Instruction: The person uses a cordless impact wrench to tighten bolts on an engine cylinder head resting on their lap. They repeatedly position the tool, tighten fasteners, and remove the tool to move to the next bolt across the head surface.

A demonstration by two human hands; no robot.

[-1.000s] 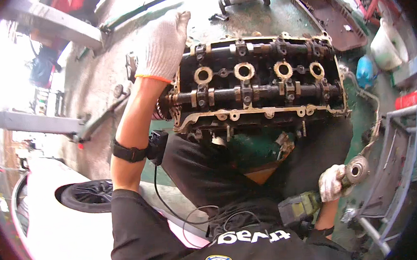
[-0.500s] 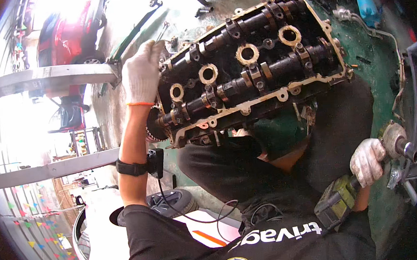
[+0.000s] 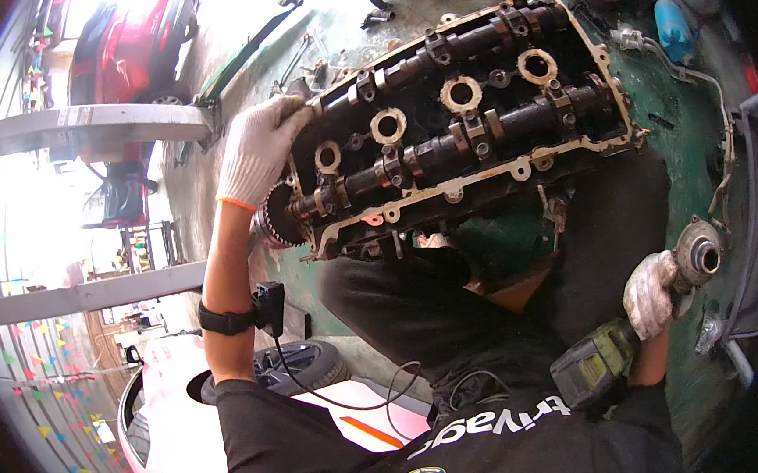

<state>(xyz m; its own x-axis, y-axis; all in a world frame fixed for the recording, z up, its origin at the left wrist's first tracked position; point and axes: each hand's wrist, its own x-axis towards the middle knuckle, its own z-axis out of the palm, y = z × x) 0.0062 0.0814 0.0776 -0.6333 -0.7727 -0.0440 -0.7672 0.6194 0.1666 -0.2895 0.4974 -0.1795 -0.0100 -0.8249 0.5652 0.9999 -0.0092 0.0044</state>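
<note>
A dark, oily engine cylinder head (image 3: 453, 193) with a pale rim lies tilted in front of me, across my bent legs. Two camshafts (image 3: 433, 155) run along it, with several round pale-edged holes between them. At its left end a toothed sprocket (image 3: 282, 215) shows. My left hand (image 3: 258, 146), in a white knit glove, has its fingers curled over the head's far left corner. At the lower right, my right hand (image 3: 650, 297), in a soiled white glove, is wrapped round a green and black cordless impact wrench (image 3: 611, 346). The wrench's socket end points away from the cylinder head.
Beyond the head, small tools and parts (image 3: 379, 17) lie on the green floor. A blue bottle (image 3: 672, 30) and a bent metal pipe (image 3: 726, 115) are at the right. Grey lift arms (image 3: 82, 134) reach in from the left. A wheel (image 3: 305, 367) lies by my left arm.
My left hand has lowered slightly, and its fingers have bent from raised to curled over the corner. The wrench has turned in my right hand, its socket end swinging left and up.
</note>
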